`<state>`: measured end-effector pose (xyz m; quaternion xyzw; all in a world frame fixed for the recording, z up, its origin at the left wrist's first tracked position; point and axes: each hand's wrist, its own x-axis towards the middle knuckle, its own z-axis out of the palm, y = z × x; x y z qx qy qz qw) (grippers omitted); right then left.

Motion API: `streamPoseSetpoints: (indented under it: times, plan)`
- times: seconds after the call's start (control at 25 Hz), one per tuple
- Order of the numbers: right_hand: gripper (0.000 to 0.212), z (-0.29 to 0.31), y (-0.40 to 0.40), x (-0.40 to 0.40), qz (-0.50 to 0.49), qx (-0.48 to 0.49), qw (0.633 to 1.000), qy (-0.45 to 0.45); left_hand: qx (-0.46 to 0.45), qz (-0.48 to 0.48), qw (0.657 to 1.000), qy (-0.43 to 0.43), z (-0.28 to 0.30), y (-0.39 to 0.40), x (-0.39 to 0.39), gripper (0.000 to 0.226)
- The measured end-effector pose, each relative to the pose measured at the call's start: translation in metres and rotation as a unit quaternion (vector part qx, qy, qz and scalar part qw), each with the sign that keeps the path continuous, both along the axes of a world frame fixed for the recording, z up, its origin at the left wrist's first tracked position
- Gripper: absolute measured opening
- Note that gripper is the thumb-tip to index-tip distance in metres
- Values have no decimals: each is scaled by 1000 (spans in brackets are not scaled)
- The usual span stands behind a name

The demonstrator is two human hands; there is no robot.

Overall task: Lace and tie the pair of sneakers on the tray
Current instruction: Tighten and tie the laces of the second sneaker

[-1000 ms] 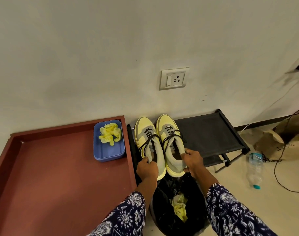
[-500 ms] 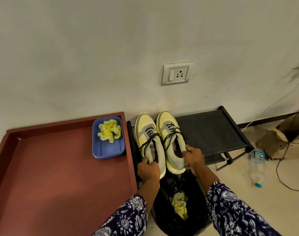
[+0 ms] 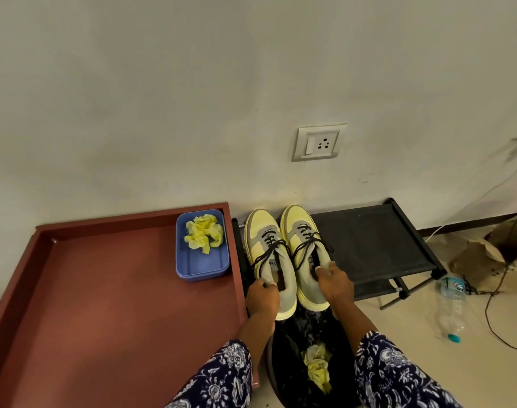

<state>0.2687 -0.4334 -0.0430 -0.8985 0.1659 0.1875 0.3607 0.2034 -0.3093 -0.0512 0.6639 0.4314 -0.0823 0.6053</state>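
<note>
Two yellow and grey sneakers with dark laces stand side by side, toes to the wall, on the left end of a black rack (image 3: pixel 375 240). My left hand (image 3: pixel 261 297) grips the heel collar of the left sneaker (image 3: pixel 266 248). My right hand (image 3: pixel 335 285) grips the heel collar of the right sneaker (image 3: pixel 303 245), fingers inside the opening. Both pairs of laces are threaded and hang loose over the tongues. The red-brown tray (image 3: pixel 104 304) lies to the left of the shoes.
A blue box (image 3: pixel 202 265) with crumpled yellow paper sits in the tray's far right corner. A black bin (image 3: pixel 310 357) with yellow paper stands below the shoes. A plastic bottle (image 3: pixel 451 307), cables and a brown bag lie on the floor at right. A wall socket (image 3: pixel 319 142) is above.
The view has tilted slightly, so everything sits lower in frame. Both hands keep their hold on the sneakers' heels; the shoes stay on the rack.
</note>
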Motion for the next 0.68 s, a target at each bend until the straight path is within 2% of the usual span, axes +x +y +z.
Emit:
streamPoseSetpoints:
  times: [0.08, 0.16, 0.4, 0.56, 0.68]
  plan:
    - [51, 1, 8, -8, -6, -12, 1000, -22, 30, -12, 999, -6, 5, 4, -2, 28]
    - [50, -2, 16, -16, -4, -30, 999, -41, 57, -12, 998, -28, 11, 9, -4, 24]
    - [43, 19, 39, -30, -36, -104, 994, -17, 128, -5, 990, -59, 33, 33, -12, 16]
    - [39, 36, 55, -39, 4, -120, 992, -28, 152, -6, 984, -92, 48, 47, -23, 28]
    - [33, 49, 69, -50, 27, -126, 990, -50, 204, -53, 969, -126, 58, 59, -38, 42]
